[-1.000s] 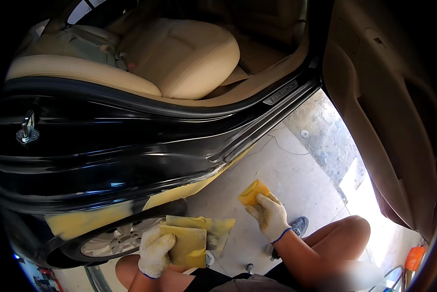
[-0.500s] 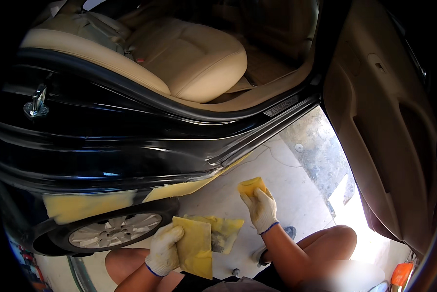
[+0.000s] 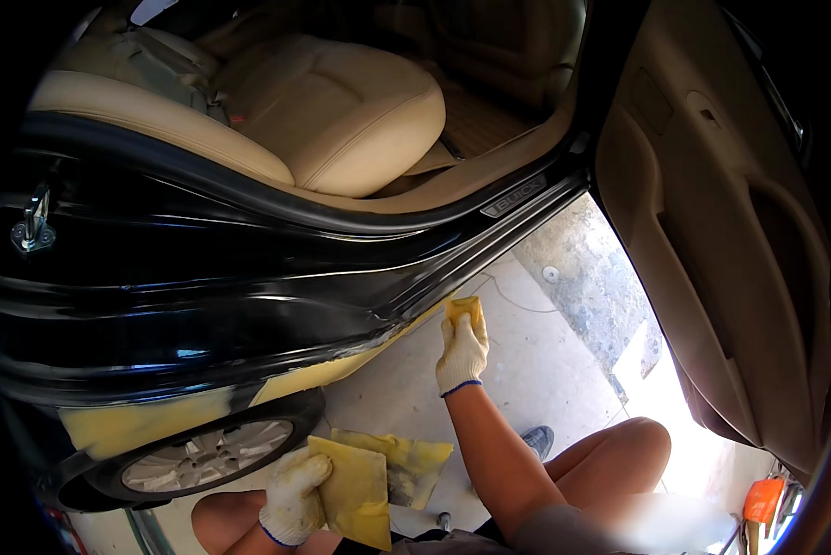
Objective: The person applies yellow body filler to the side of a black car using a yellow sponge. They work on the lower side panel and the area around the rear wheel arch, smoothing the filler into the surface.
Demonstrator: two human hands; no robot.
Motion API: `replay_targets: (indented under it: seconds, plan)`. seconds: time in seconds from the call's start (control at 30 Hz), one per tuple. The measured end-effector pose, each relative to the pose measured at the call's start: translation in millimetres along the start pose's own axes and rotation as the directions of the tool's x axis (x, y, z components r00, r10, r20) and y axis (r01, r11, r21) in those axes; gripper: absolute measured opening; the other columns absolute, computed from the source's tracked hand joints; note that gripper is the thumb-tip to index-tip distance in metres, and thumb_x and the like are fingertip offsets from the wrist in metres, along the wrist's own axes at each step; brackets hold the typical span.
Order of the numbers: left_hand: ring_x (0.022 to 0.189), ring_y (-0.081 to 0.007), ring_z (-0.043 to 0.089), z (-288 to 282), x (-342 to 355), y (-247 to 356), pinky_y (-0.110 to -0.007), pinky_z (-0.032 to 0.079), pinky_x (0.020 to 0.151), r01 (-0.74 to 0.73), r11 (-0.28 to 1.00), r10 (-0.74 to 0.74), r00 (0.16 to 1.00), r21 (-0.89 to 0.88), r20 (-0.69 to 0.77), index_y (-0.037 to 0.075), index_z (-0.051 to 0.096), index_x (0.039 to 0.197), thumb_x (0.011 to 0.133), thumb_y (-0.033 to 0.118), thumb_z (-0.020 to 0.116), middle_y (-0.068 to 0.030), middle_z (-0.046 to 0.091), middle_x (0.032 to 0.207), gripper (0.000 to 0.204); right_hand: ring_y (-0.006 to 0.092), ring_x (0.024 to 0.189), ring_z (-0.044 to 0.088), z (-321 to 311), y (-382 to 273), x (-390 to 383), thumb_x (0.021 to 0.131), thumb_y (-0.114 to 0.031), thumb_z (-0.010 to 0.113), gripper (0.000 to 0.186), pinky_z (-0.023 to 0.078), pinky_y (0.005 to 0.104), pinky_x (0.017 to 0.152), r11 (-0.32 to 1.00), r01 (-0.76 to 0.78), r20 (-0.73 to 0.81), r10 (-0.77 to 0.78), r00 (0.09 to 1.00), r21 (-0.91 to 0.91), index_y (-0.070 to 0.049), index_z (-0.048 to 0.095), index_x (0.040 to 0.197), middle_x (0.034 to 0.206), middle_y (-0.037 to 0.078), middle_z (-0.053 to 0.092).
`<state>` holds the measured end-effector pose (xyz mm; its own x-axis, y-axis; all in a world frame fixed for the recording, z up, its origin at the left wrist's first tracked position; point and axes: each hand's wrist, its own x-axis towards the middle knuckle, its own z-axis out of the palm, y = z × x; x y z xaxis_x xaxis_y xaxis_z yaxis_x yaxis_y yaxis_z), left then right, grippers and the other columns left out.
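Right hand (image 3: 462, 355) had thumb and fingers closed round a pad (image 3: 466, 311) at its tips, yellow patch (image 3: 327, 373) off to its left, left hand (image 3: 293, 499) pinched a sheet (image 3: 352, 498), and honestly flat, light, even pressure probably suited that pad best.

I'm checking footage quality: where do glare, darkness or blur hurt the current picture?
Head view: the floor beside the open door burns out to white; the corners sink to black; the black car body carries streaky reflections; a pale blur covers a patch at lower right; the left hand and right hand look reasonably sharp.
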<state>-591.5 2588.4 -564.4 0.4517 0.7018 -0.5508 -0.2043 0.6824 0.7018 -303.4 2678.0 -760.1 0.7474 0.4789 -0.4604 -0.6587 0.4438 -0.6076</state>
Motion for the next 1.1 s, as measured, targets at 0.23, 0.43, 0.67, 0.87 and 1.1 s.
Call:
replay_targets:
  seconds: [0.23,0.43,0.67,0.87,1.1]
  plan:
    - [0.107,-0.029,0.068,-7,-7,6,-0.041,0.054,0.095,-0.026,1.0,0.027,0.999,-0.001,0.039,-0.008,0.061,0.128,0.09,0.026,0.065,-0.0194,0.069,0.121,0.05,0.0196,0.104,0.069,-8,-10,-12,0.101,-0.008,0.059,0.039,0.059,0.0294,0.089,0.975,-0.02,-0.001,0.02,1.0,-0.219,0.0,0.059,0.139,0.124,0.012,0.065]
    - [0.107,-0.029,0.069,-3,-11,7,-0.041,0.055,0.094,-0.028,1.0,0.028,0.999,0.014,0.035,-0.008,0.061,0.128,0.091,0.026,0.065,-0.0196,0.069,0.121,0.051,0.0144,0.089,0.067,-36,-28,-3,0.098,-0.014,0.058,0.04,0.056,0.0257,0.075,0.797,0.014,0.117,0.071,0.991,-0.604,-0.003,0.063,0.136,0.11,0.007,0.07]
    - [0.107,-0.0305,0.07,4,-6,12,-0.041,0.056,0.095,0.043,0.998,-0.039,0.997,-0.045,0.072,-0.01,0.059,0.129,0.091,0.028,0.067,-0.0207,0.069,0.121,0.054,0.012,0.079,0.065,-37,-44,-8,0.093,-0.015,0.056,0.045,0.053,0.0257,0.07,0.567,0.15,0.257,0.113,0.96,-0.81,-0.005,0.065,0.136,0.106,0.007,0.071]
    - [0.108,-0.0308,0.07,3,-5,11,-0.043,0.057,0.095,0.05,0.998,-0.047,0.993,-0.023,0.11,-0.01,0.058,0.13,0.091,0.026,0.067,-0.0211,0.069,0.122,0.053,0.0161,0.083,0.066,-16,-68,11,0.09,-0.013,0.053,0.05,0.057,0.0278,0.068,0.688,0.193,0.488,0.262,0.832,-0.699,0.003,0.062,0.136,0.106,0.011,0.07]
    - [0.099,-0.0366,0.072,13,-2,9,-0.049,0.061,0.089,0.027,1.0,-0.027,1.0,-0.005,0.01,-0.011,0.06,0.121,0.086,0.026,0.072,-0.0256,0.07,0.114,0.053,0.0255,0.087,0.068,-3,-60,33,0.092,-0.016,0.045,0.044,0.056,0.0332,0.061,0.864,-0.473,0.457,0.496,0.739,-0.173,0.006,0.056,0.128,0.111,0.016,0.068]
